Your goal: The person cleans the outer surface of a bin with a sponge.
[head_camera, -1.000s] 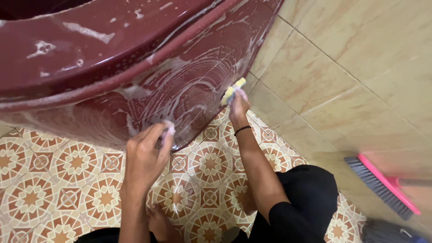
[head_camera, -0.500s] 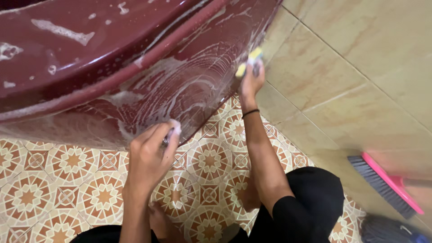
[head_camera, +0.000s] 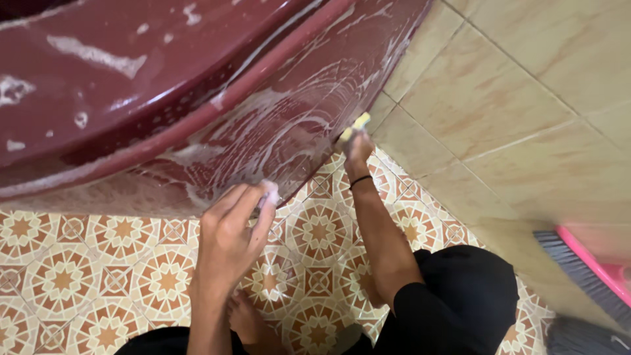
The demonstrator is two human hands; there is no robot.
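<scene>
From the head view, my right hand (head_camera: 358,148) has its fingers clamped on a yellow sponge (head_camera: 355,125), pressed against the soapy side of the maroon tub (head_camera: 197,79) near the wall. My left hand (head_camera: 230,236) pinches something pale, perhaps foam, at the tub's lower edge. The suds could let the sponge slip, and my bare foot (head_camera: 246,322) could slide if the patterned floor tiles (head_camera: 98,276) get wet.

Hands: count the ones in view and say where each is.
2. The left hand is low against the soapy maroon tub, fingertips foamy. The right hand presses a yellow sponge to the tub near the tiled wall. None seem hidden.
</scene>
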